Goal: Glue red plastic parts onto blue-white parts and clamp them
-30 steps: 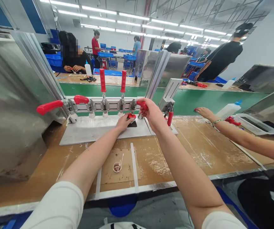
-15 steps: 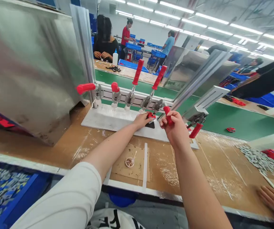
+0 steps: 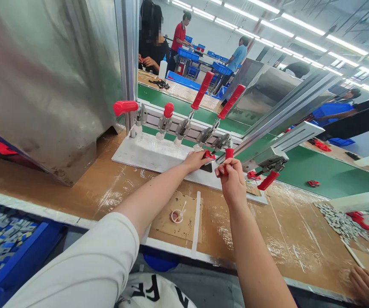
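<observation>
My right hand [image 3: 234, 179] is closed around the red handle of a toggle clamp [image 3: 229, 152], at the right end of a row of clamps on a metal rail [image 3: 184, 124]. Just left of it, my left hand [image 3: 194, 161] has its fingers on a small red and black part [image 3: 209, 155], holding it under that clamp. A dark flat block [image 3: 206, 167] lies beneath the part on the white base plate [image 3: 149, 156]. My fingers hide much of the part, and whether the clamp tip touches it I cannot tell.
A small cup with a stick [image 3: 176, 216] sits on cardboard in front. To the right are another toggle clamp [image 3: 269, 179], a pile of small grey pieces [image 3: 338, 220] and a co-worker's hand [image 3: 367, 284]. A metal sheet [image 3: 52, 94] stands left, above a blue bin [image 3: 27, 256].
The view has shifted, so the fixture appears farther right. Relative to it, my right hand has drawn the clamp handle lower and toward me. My left hand stays at the red and black part.
</observation>
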A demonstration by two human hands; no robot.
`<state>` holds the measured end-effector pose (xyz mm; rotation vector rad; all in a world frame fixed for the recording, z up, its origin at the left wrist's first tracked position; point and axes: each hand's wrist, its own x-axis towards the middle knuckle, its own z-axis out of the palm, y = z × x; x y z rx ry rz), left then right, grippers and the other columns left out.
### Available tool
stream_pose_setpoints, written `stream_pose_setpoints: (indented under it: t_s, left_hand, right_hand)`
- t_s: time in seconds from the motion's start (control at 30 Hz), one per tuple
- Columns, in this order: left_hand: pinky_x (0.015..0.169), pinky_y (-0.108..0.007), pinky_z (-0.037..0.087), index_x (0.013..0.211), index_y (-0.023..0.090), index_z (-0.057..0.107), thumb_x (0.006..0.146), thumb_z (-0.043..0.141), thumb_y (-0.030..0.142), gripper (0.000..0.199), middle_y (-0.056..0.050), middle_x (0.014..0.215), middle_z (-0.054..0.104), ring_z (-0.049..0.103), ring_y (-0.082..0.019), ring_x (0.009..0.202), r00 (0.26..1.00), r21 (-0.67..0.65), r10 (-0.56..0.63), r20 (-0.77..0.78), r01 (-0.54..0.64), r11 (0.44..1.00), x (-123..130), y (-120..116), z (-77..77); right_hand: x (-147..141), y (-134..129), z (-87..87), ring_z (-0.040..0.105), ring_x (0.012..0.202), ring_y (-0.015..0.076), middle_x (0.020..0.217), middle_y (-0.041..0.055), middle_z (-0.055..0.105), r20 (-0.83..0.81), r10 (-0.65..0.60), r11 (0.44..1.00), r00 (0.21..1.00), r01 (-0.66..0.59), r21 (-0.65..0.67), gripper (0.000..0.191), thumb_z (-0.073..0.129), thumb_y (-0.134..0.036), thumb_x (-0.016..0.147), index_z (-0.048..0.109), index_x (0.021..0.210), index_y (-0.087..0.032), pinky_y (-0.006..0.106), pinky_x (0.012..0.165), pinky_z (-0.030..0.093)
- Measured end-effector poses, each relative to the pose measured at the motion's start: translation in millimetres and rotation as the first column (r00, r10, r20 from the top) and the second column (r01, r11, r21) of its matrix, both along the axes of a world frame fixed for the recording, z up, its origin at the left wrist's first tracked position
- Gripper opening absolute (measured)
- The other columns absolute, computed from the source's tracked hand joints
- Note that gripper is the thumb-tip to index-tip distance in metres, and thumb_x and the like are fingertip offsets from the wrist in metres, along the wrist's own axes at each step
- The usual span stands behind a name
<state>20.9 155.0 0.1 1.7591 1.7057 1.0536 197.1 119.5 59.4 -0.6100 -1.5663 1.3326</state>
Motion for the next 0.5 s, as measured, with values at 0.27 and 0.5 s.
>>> stream_pose_setpoints:
  t_s: [0.27,0.5]
  left_hand:
    - [0.127,-0.041,0.033,0.143,0.024,0.06,0.106,0.054,0.044,0.043,-0.005,0.146,0.07,0.06,-0.028,0.14,0.999,-0.012,0.002,-0.036,-0.002,1.0,-0.8,-3.0,3.2]
    - [0.124,-0.039,0.04,0.146,0.021,0.057,0.098,0.067,0.049,0.056,-0.007,0.145,0.07,0.062,-0.028,0.138,0.997,0.0,-0.009,-0.077,0.009,1.0,0.4,-2.1,2.5]
  right_hand:
    - [3.5,6.4,-18.3,0.049,0.07,0.0172,0.076,-0.0034,0.043,0.004,0.04,0.991,0.999,-0.04,0.124,0.019,0.06,-0.045,0.102,0.054,0.105,-0.027,0.032,0.068,0.039]
    - [14.9,21.0,-37.3,0.052,0.082,0.0197,0.088,0.0008,0.055,0.148,0.031,0.941,0.988,-0.079,0.33,0.025,0.052,-0.051,0.112,0.056,0.111,-0.026,0.035,0.078,0.042]
